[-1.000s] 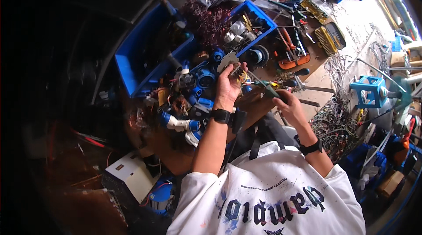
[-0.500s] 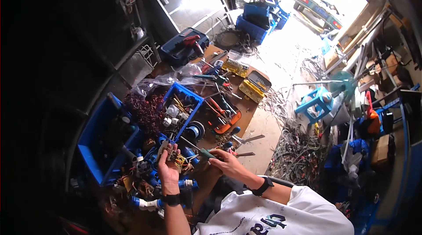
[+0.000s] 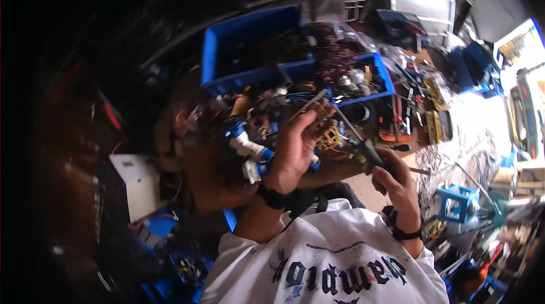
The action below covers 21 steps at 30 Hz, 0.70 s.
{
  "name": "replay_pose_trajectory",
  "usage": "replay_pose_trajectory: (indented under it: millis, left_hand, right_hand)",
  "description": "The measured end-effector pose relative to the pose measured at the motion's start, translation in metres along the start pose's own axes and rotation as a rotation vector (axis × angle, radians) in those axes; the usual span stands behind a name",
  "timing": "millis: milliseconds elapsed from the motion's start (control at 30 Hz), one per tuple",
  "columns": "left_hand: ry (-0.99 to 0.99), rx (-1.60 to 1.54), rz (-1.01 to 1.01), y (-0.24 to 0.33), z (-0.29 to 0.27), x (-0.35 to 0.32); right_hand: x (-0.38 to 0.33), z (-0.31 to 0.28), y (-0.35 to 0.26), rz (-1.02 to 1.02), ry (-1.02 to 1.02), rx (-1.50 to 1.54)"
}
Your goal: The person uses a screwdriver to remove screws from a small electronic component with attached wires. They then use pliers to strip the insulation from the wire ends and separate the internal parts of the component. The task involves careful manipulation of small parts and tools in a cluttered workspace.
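My left hand (image 3: 295, 148) is closed around a small wired electrical part (image 3: 321, 116), held up over the cluttered workbench. A bundle of yellow wires (image 3: 329, 138) hangs from that part beside my fingers. In my right hand (image 3: 397, 182) is a screwdriver (image 3: 369, 153), gripped by its dark green handle. Its metal shaft slants up and left to the part; whether the tip touches it I cannot tell, as motion blurs the picture. White and blue plug connectors (image 3: 245, 145) lie just left of my left hand.
A large blue bin (image 3: 211, 65) and a smaller blue crate (image 3: 389, 74) of parts stand behind my hands, with dark red wire (image 3: 334, 59) heaped between. Orange-handled tools (image 3: 392, 135) and a yellow case (image 3: 435, 128) lie right. A blue stool (image 3: 457, 204) stands beyond.
The whole view has swung left, so the bench and bins appear farther right and the picture is blurred. Both hands still hold the part and the screwdriver.
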<state>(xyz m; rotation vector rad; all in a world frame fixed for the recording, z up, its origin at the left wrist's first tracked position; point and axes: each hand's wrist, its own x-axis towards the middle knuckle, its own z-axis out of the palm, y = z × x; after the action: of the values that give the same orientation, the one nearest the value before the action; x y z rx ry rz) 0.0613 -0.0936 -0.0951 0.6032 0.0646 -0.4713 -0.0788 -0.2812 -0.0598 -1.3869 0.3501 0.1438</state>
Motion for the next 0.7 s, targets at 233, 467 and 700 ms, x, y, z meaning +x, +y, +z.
replay_pose_trajectory:
  millis: [233,467,700]
  left_hand:
    - [0.087,0.002,0.159,0.024,-0.015,-0.037]
    - [0.085,-0.149,0.096,0.035,-0.024,-0.053]
    - [0.028,-0.532,-0.136,0.045,-0.030,-0.062]
  right_hand:
    - [-0.004,0.030,-0.019,-0.011,-0.113,-0.181]
    - [-0.002,0.050,-0.022,-0.120,-0.113,-0.252]
    - [-0.007,0.052,-0.032,-0.064,-0.132,-0.213]
